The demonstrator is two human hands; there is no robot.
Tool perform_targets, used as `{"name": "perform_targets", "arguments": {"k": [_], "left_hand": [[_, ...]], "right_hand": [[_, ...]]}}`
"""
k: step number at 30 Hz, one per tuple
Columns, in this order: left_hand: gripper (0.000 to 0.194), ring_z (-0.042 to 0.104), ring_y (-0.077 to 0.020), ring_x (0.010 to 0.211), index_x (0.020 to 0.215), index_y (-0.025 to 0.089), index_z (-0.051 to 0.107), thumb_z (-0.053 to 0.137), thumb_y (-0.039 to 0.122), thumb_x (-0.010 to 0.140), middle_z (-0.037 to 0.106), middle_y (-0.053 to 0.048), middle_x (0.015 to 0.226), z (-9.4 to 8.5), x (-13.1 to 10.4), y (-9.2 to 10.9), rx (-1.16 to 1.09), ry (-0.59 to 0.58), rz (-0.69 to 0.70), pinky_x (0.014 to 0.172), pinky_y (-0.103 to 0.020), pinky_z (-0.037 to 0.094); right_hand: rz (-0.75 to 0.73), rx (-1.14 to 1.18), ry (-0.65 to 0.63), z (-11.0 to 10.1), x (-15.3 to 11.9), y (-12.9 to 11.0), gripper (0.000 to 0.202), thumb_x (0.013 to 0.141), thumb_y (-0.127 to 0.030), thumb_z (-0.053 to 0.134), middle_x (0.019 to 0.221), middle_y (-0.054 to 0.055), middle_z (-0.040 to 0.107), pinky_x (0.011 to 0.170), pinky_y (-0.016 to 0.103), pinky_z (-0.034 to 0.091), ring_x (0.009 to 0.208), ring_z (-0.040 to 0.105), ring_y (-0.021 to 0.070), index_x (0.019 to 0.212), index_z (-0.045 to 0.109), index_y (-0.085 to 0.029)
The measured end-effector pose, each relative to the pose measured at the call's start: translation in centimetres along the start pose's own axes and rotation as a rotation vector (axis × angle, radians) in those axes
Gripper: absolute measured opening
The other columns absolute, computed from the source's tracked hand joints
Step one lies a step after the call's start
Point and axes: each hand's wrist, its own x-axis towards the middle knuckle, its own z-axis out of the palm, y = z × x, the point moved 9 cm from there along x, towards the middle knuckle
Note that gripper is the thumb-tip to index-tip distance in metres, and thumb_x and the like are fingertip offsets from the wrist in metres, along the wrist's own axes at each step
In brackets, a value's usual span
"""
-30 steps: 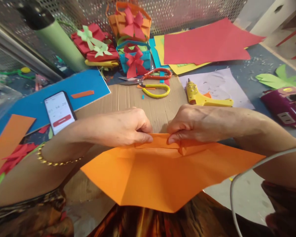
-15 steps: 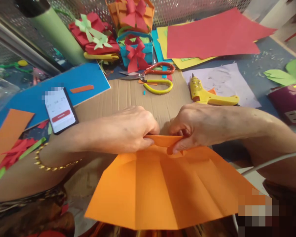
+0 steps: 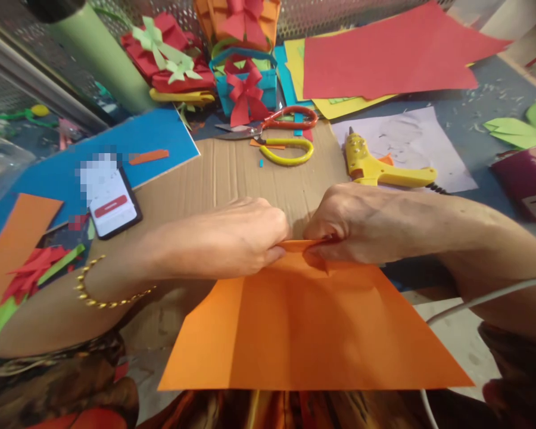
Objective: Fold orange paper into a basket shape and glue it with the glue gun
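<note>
A large sheet of orange paper (image 3: 295,333) with fold creases spreads toward my body. Its far edge is folded over, and both hands pinch it there. My left hand (image 3: 254,235) is closed on the left part of that edge, thumb on the near side. Just to the right, my right hand (image 3: 339,223) grips the same edge, its fingers curled behind the paper and partly hidden. Beneath the hands lies a sheet of brown cardboard (image 3: 196,185). Beyond them rest scissors (image 3: 272,134) with red and yellow handles, and a yellow glue gun (image 3: 375,164).
A phone (image 3: 111,199) lies on a blue board (image 3: 161,134) at left. Paper gift bags with bows (image 3: 248,89), a green bottle (image 3: 111,65) and stacked red paper sheets (image 3: 393,53) stand or lie at the back. A white cable (image 3: 486,298) crosses my right forearm.
The folded edge has been turned down flatter between my hands. The sheet's near side has straightened and lies smoother, and its right corner has swung toward the right.
</note>
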Motion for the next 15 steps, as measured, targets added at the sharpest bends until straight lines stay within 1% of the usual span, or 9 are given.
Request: {"name": "perform_targets", "arguments": {"k": [3, 7, 11, 15], "left_hand": [[0.022, 0.043, -0.0148, 0.055, 0.075, 0.018, 0.068, 0.055, 0.022, 0.092, 0.043, 0.002, 0.055, -0.2, 0.1, -0.1, 0.018, 0.011, 0.014, 0.063, -0.03, 0.033], [0.02, 0.046, -0.0157, 0.06, 0.074, 0.018, 0.068, 0.058, 0.022, 0.091, 0.045, 0.001, 0.057, -0.6, 0.3, -0.4, 0.006, 0.028, 0.032, 0.067, -0.03, 0.036], [0.021, 0.045, -0.0148, 0.056, 0.07, 0.018, 0.064, 0.056, 0.02, 0.089, 0.039, 0.003, 0.053, -0.7, 0.3, -0.6, -0.009, 0.004, 0.006, 0.061, -0.03, 0.034], [0.019, 0.042, -0.0129, 0.049, 0.065, 0.019, 0.059, 0.052, 0.018, 0.084, 0.038, 0.004, 0.051, 0.1, 0.4, -0.7, -0.104, -0.068, 0.021, 0.051, -0.029, 0.029]], "right_hand": [[0.024, -0.034, 0.005, 0.0, 0.1, 0.1, 0.019, 0.078, -0.016, 0.061, 0.046, -0.006, 0.046, 0.049, 0.028, 0.023, 0.041, 0.032, 0.0059, 0.059, 0.063, -0.018], [0.076, -0.121, 0.04, -0.4, 0.0, 0.6, 0.017, 0.083, -0.023, 0.061, 0.05, -0.004, 0.052, 0.052, 0.028, 0.023, 0.045, 0.035, 0.0076, 0.069, 0.07, -0.019], [0.035, -0.172, 0.085, -0.8, -0.5, 0.3, 0.02, 0.086, -0.019, 0.056, 0.056, -0.002, 0.057, 0.054, 0.029, 0.022, 0.049, 0.037, 0.0081, 0.07, 0.068, -0.019], [-0.054, -0.192, 0.144, -0.8, -0.9, -0.6, 0.023, 0.088, -0.017, 0.053, 0.063, 0.002, 0.062, 0.057, 0.031, 0.023, 0.055, 0.042, 0.0092, 0.07, 0.068, -0.019]]}}
